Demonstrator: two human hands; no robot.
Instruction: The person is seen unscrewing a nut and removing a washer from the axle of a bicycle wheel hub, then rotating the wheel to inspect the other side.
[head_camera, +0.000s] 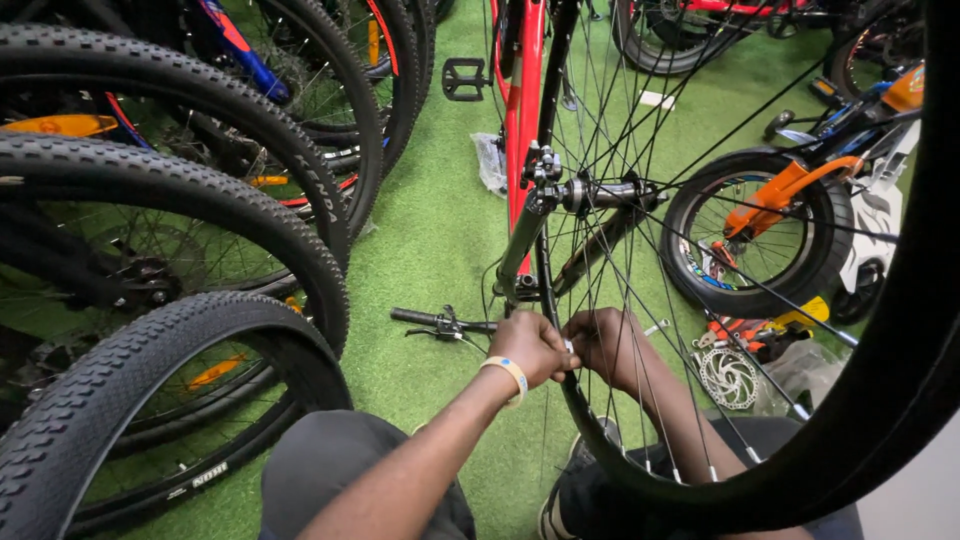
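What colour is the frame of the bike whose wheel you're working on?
Red frame, with a dark fork below; the head view shows it clearly.

You are looking down at a floor of green artificial turf (430, 230). On your left a row of bicycle wheels with knobbly black tyres (200, 330) stands on it, packed close side by side. A handlebar with a black grip and brake lever (440, 322) lies flat on the turf near the middle. To the right a small bike with an orange frame (790, 200) rests on the turf, and a silver brake disc (728, 377) lies just below it beside orange parts.
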